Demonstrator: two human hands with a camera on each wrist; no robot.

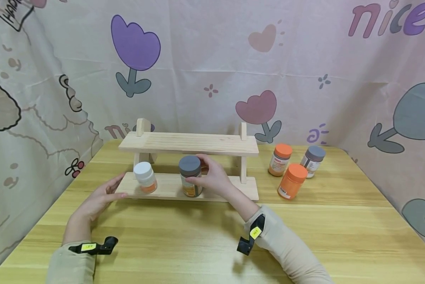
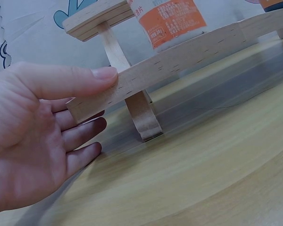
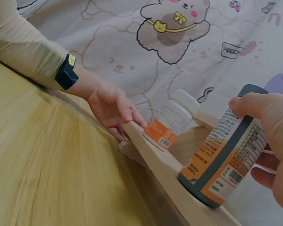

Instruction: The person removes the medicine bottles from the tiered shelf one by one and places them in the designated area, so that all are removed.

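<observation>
Just below the frame's centre, the right hand (image 1: 215, 179) grips the grey-lidded jar (image 1: 190, 174) low on the rack (image 1: 168, 182), best settled level and apart from the white jar (image 1: 146, 177), while the left hand (image 1: 97, 199), pinching the rack's end at centre left, should hold it steady.

The bottle (image 3: 225, 149) looks smooth plastic, the shelf (image 1: 189, 144) matt wood.

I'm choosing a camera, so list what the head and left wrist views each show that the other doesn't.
Head only: the right grip, and an orange bottle, orange-capped bottle and grey-capped bottle right of the rack. Left wrist only: the rack's left foot beneath its lower board. Both: the left grip at that board's end, and the white-capped bottle.
</observation>
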